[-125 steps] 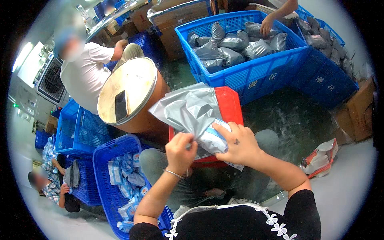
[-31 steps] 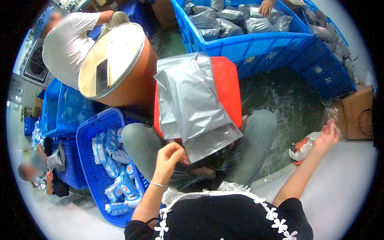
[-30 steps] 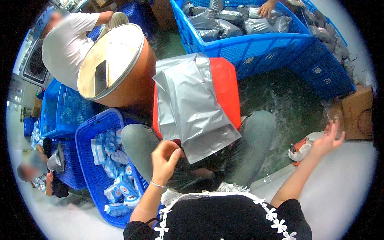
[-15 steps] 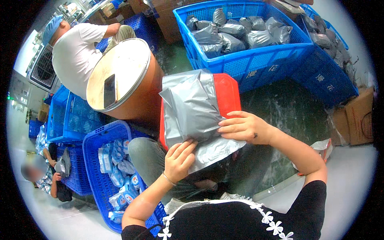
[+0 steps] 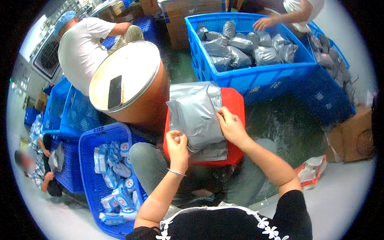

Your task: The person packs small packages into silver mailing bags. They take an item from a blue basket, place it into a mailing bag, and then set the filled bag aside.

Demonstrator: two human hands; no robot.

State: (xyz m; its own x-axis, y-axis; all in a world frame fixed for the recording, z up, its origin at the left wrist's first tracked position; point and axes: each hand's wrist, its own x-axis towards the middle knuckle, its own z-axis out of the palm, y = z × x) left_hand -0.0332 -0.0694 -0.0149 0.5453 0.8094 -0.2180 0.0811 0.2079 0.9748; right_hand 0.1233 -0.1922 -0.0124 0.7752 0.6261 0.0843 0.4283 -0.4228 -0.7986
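Note:
A silver-grey plastic mailing bag (image 5: 198, 118), creased and bulging over its contents, lies on a red stool (image 5: 235, 105) before my knees. My left hand (image 5: 178, 148) has its fingers closed on the bag's near left edge. At the right edge, my right hand (image 5: 232, 126) pinches the plastic between thumb and fingers. A flatter strip of the same plastic shows on the near side, below the bulge. What is inside the bag is hidden.
Left of my knee stands a blue basket (image 5: 90, 172) of blue-and-white packets (image 5: 120, 170). A drum (image 5: 140, 104) bears a phone (image 5: 115, 92). Beyond the stool, a large blue crate (image 5: 256, 74) holds filled grey bags; another person's hand (image 5: 266, 23) reaches over it. Two people sit at left.
The near flap, spread out toward me before, now lies folded in. Both hands have shifted from pressing the front to gripping the sides. Another person's arm has appeared over the crate.

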